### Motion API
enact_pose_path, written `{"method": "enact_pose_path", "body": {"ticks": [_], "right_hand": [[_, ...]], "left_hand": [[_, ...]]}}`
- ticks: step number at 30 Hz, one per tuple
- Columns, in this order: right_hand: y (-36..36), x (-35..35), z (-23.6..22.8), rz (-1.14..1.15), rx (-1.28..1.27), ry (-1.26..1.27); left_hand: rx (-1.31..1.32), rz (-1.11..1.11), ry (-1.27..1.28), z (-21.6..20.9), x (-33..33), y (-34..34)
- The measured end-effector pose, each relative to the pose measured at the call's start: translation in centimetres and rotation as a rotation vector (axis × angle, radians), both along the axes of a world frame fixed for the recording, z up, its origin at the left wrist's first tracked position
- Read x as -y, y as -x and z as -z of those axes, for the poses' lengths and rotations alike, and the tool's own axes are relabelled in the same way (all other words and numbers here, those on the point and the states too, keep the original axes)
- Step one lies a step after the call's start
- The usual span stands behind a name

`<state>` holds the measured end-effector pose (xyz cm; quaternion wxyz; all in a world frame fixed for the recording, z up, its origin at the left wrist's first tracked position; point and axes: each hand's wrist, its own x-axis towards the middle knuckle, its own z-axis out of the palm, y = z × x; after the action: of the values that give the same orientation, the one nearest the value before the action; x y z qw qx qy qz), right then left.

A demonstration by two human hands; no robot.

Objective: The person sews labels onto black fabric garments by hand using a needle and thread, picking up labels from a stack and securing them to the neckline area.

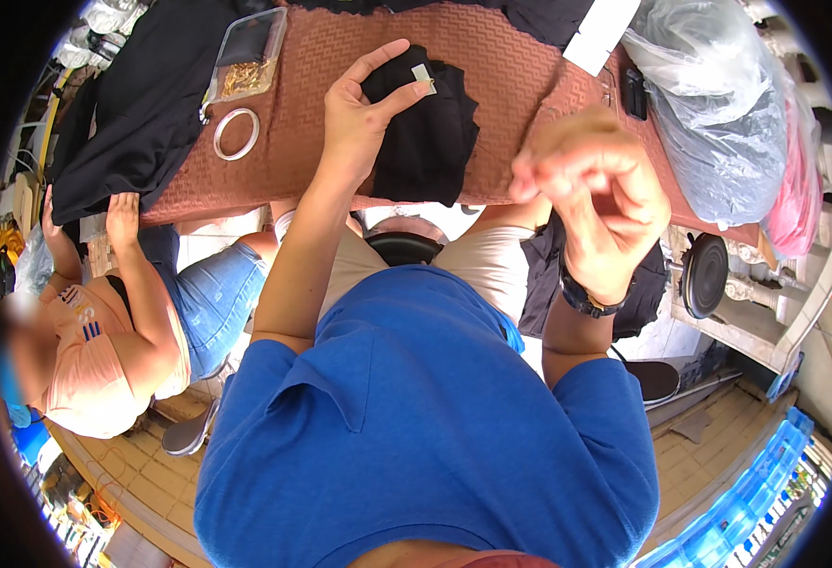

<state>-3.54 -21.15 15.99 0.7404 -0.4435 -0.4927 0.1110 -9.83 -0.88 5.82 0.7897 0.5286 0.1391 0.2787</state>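
A table under a reddish-brown cloth with a woven zigzag pattern [302, 114] spans the upper view. At the left, a seated co-worker in a peach shirt with a small dark print [104, 364] rests both hands on a long spread of plain black fabric [141, 85]. A bulky, crumpled clear plastic bag [719, 114] fills the table's right end.

In the middle, near the front edge, lies a folded black fabric piece with ragged edges [430, 142]. The person's left hand [357, 109] grasps its upper part, thumb on top, forefinger stretched along the far side. The right hand [605, 189] is raised nearer the camera, fingers curled and blurred; I cannot tell whether they pinch anything.

A clear rectangular plastic box [276, 57] containing gold-coloured bits [244, 79] sits left of the left hand. A plain-looking white card [601, 38] lies far right, and a white ring [217, 136] just below the box. Smallest is a rectangular white label [423, 73] by the left thumb; no writing on it is legible.
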Motion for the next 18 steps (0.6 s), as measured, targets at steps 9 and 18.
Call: {"method": "enact_pose_path", "body": {"ticks": [9,18], "right_hand": [[1.1,0.4,-0.2,-0.227,0.079,0.1],[4.3,-0.7,0.5,-0.323,0.195,0.189]], "left_hand": [[0.007,0.04,0.045,-0.4,0.1,0.4],[-0.001,0.05,0.038,-0.5,0.6,0.4]]}}
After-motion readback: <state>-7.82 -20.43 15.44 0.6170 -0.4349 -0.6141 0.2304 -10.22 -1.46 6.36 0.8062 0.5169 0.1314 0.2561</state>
